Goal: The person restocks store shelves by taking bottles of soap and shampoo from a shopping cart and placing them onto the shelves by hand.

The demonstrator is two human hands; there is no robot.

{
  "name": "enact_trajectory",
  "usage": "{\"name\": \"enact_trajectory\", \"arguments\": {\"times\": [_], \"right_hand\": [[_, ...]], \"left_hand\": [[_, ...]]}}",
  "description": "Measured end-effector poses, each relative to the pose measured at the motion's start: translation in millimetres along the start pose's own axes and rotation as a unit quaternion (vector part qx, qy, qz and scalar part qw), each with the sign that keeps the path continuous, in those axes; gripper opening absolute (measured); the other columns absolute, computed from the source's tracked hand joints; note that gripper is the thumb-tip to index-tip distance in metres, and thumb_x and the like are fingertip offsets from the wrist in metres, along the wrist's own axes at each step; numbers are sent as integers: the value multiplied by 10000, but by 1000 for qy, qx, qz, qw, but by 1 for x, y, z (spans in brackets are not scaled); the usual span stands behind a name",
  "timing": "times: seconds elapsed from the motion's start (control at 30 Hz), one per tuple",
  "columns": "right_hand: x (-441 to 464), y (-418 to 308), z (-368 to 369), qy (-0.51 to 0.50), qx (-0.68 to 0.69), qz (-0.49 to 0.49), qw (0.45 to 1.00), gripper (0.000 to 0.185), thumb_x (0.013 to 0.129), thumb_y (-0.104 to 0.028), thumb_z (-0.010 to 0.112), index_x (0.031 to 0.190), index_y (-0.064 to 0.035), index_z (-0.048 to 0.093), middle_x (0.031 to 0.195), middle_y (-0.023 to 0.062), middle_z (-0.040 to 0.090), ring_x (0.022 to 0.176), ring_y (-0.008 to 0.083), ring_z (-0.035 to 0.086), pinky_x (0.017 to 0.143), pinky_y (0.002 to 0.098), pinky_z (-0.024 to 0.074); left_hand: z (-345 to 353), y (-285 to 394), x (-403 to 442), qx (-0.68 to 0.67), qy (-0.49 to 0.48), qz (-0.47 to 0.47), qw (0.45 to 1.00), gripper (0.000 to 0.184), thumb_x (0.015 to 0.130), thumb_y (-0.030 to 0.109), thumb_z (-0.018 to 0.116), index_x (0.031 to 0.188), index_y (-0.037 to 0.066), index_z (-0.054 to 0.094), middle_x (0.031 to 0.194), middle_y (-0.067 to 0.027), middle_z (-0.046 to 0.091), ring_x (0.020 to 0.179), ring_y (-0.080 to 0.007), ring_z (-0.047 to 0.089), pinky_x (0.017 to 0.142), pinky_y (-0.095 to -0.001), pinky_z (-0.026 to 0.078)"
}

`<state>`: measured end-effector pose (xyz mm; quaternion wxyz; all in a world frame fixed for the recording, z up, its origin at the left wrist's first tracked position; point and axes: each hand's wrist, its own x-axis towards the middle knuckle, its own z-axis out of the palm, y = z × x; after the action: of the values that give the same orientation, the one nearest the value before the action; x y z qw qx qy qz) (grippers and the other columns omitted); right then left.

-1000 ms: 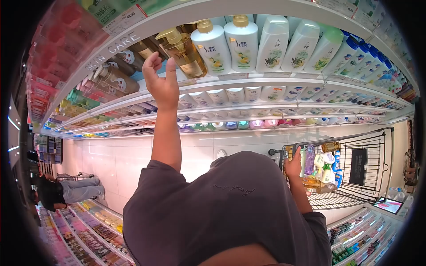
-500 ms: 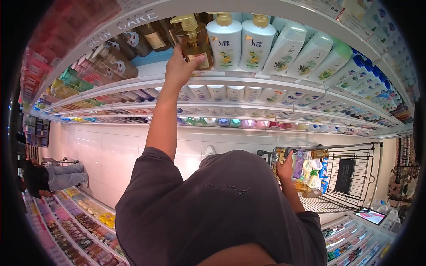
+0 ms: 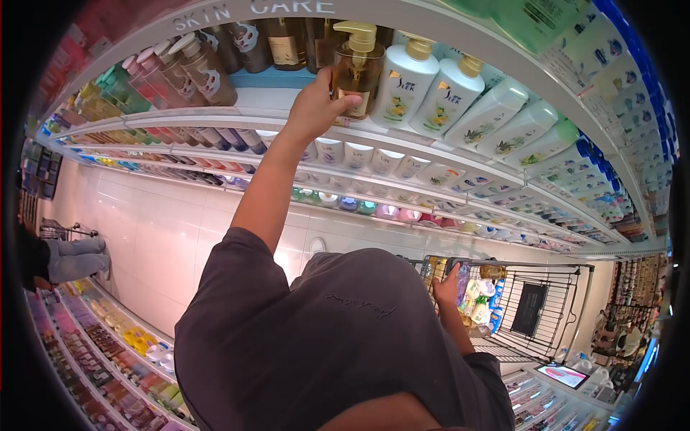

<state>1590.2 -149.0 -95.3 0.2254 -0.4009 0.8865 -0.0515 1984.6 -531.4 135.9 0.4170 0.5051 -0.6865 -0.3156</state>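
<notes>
My left hand reaches up to the shelf. Its fingers and thumb wrap the lower part of an amber pump bottle with a gold pump top, which stands upright at the shelf front. Just right of it are white pump bottles with gold tops and a lemon picture. Down at the right, my right hand is closed on the handle of a shopping cart; part of the grip is hidden. Several bottles lie inside the cart.
Other bottles fill the shelf to the left, and lower shelves hold more rows. A shelf edge reads SKIN CARE. Another person stands at the far left by a second cart. Product racks line the aisle behind me.
The view has turned, so the shelf and cart appear tilted and shifted. My left hand keeps hold of the amber pump bottle, and my right hand stays at the cart handle.
</notes>
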Motion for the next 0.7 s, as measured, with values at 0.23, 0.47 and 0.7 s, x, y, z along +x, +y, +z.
{"name": "enact_trajectory", "arguments": {"times": [0.23,0.47,0.7], "right_hand": [[-11,-2,2,-11,94,71,993,994,756,-237,685,1525,34,117,1500,307,334,1372,402,384,1122,381,317],[-32,18,17,30,63,147,987,785,743,-315,677,1367,92,430,1294,331,543,1226,436,525,1039,436,404],[-37,-1,22,51,17,187,981,703,729,-319,672,1267,86,467,1192,342,584,1140,469,559,981,468,433]], "left_hand": [[-7,-2,-3,34,-14,14,999,719,833,369,733,1376,23,413,1180,-193,640,1083,-368,618,896,-420,492],[-17,-32,-29,154,81,189,966,656,898,361,663,1358,-49,440,1302,-237,560,1180,-389,556,981,-444,453],[-44,-56,0,158,104,232,954,450,912,280,626,1221,-40,559,1194,-232,608,1075,-391,591,894,-448,488]]}}
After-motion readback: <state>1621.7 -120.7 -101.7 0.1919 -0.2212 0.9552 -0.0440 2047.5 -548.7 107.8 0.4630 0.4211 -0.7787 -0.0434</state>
